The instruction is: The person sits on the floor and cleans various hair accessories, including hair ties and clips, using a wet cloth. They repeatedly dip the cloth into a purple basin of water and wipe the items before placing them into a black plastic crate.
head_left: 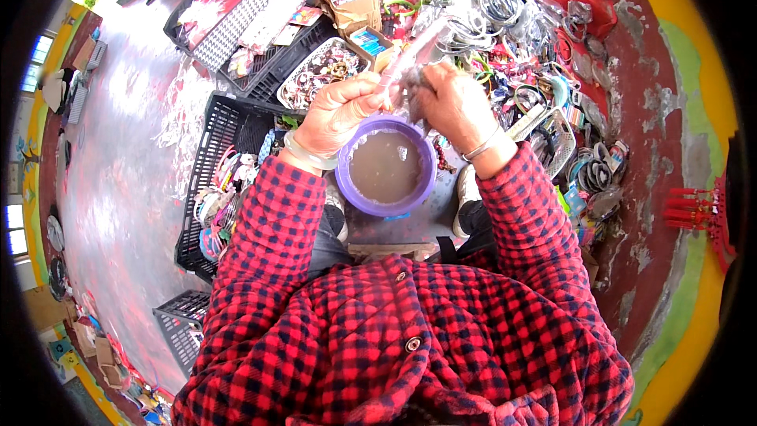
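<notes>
Just above the far rim of the purple basin (385, 210), the left hand (335, 116) pinches a pale, see-through strip (415, 56), while the right hand (457, 107) is curled around a greyish wad (412, 88) (cloth or film, I cannot tell). Should the pinch slacken, the strip could drop into the basin's murky water (382, 172); too hard a tug might tear it, and its raised end could snag on the heaped packets (505, 12) beyond the basin.
</notes>
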